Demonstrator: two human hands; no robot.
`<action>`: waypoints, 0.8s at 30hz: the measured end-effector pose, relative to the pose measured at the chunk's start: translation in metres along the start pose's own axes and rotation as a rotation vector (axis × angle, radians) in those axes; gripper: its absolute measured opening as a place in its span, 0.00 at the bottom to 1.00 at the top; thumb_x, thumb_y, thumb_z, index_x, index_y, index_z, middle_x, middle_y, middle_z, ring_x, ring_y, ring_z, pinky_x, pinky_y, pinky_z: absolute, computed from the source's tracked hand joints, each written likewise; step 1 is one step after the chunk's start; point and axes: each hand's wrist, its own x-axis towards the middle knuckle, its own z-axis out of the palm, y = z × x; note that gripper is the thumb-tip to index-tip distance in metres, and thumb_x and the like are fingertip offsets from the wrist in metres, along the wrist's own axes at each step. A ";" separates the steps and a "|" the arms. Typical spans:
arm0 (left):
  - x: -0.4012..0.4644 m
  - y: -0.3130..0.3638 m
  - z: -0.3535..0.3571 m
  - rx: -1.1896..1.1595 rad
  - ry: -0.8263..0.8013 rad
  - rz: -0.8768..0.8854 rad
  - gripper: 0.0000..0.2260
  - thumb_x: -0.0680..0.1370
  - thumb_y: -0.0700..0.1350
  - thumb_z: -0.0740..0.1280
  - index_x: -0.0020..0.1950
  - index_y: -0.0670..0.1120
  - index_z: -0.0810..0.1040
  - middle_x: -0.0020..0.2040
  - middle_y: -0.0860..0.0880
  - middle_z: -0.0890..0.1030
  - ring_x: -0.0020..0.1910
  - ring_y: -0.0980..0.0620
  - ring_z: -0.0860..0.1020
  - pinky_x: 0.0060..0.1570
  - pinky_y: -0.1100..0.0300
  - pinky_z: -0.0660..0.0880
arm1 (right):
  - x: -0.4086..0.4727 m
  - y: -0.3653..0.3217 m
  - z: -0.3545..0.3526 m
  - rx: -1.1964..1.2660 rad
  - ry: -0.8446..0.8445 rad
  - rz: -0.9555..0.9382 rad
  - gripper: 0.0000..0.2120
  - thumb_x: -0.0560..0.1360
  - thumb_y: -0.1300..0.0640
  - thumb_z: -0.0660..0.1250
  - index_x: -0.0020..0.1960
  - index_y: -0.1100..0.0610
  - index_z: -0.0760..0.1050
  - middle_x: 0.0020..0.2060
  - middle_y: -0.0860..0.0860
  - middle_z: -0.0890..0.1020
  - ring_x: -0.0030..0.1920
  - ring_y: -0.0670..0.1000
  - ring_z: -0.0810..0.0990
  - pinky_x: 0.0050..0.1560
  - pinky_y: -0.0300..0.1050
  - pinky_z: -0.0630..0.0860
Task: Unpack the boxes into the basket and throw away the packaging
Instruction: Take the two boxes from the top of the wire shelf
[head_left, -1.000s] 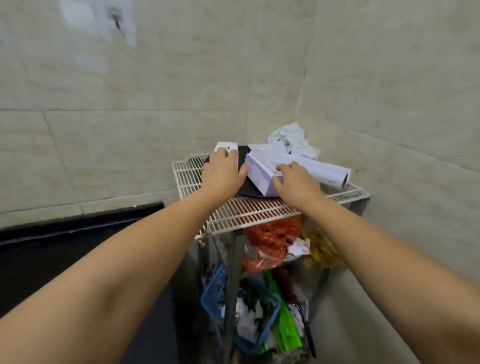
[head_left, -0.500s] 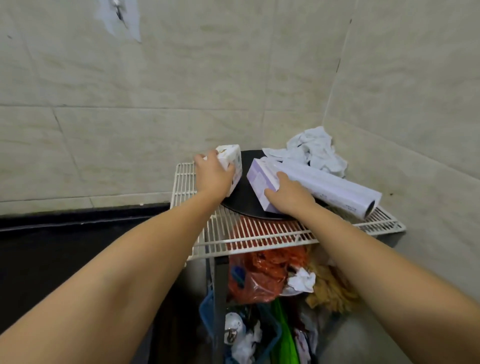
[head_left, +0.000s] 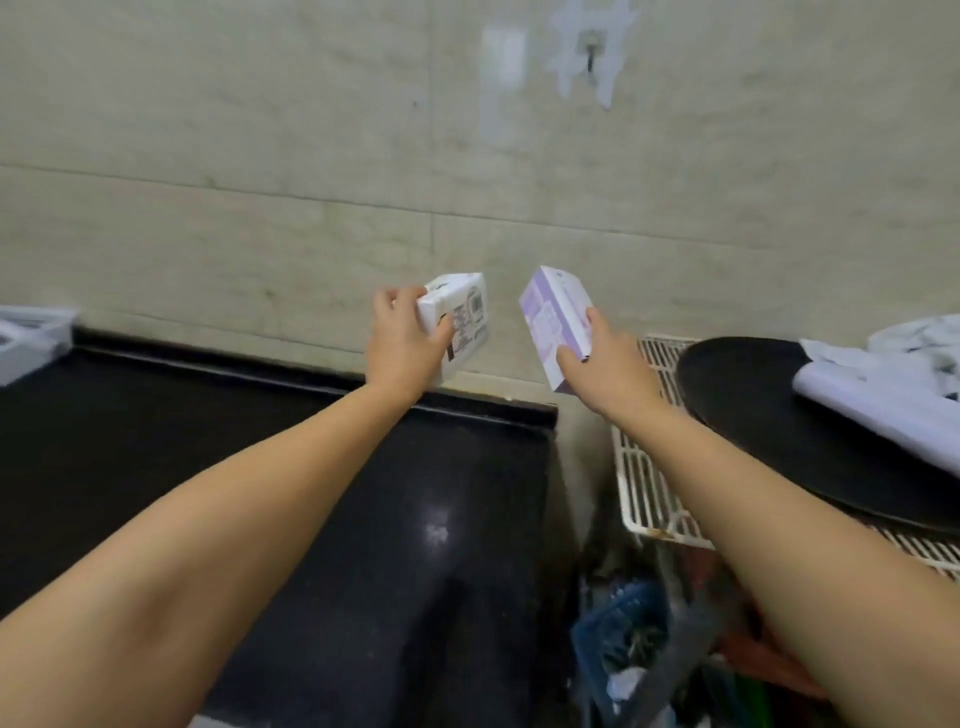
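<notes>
My left hand (head_left: 402, 345) grips a small white box (head_left: 462, 322) with black print on its side, held in the air above the back edge of the black counter (head_left: 311, 493). My right hand (head_left: 605, 364) grips a purple and white box (head_left: 556, 322), held in the air between the counter and the white wire rack (head_left: 644, 499). The two boxes are apart, tilted, close to the tiled wall. No basket is clearly in view.
A black round plate (head_left: 779, 415) lies on the wire rack with a long white roll box (head_left: 878, 415) and crumpled white cloth (head_left: 919, 348) on it. Below the rack are a blue basket (head_left: 623, 639) and bags. A grey-white object (head_left: 26, 343) sits at the far left.
Both hands have lifted their boxes off the wire rack and carried them left toward the black counter. The view has swung left with them.
</notes>
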 end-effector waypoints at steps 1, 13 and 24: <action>0.000 -0.026 -0.018 0.056 0.011 -0.024 0.20 0.75 0.51 0.66 0.64 0.45 0.70 0.62 0.44 0.68 0.53 0.45 0.76 0.51 0.48 0.76 | 0.000 -0.021 0.022 0.011 -0.038 -0.029 0.28 0.75 0.48 0.58 0.72 0.53 0.56 0.60 0.64 0.73 0.54 0.65 0.75 0.45 0.50 0.69; -0.113 -0.260 -0.083 0.409 -0.186 -0.258 0.20 0.73 0.50 0.67 0.63 0.48 0.69 0.66 0.47 0.66 0.61 0.44 0.69 0.43 0.52 0.73 | -0.115 -0.066 0.263 -0.338 -0.549 -0.030 0.30 0.76 0.45 0.57 0.74 0.48 0.50 0.59 0.59 0.69 0.53 0.60 0.74 0.42 0.50 0.71; -0.136 -0.266 -0.079 0.587 -0.239 -0.179 0.26 0.73 0.54 0.67 0.69 0.49 0.67 0.72 0.42 0.64 0.71 0.42 0.62 0.71 0.39 0.52 | -0.111 -0.050 0.246 -0.355 -0.541 -0.004 0.32 0.77 0.39 0.53 0.76 0.47 0.46 0.72 0.58 0.60 0.66 0.60 0.67 0.55 0.55 0.73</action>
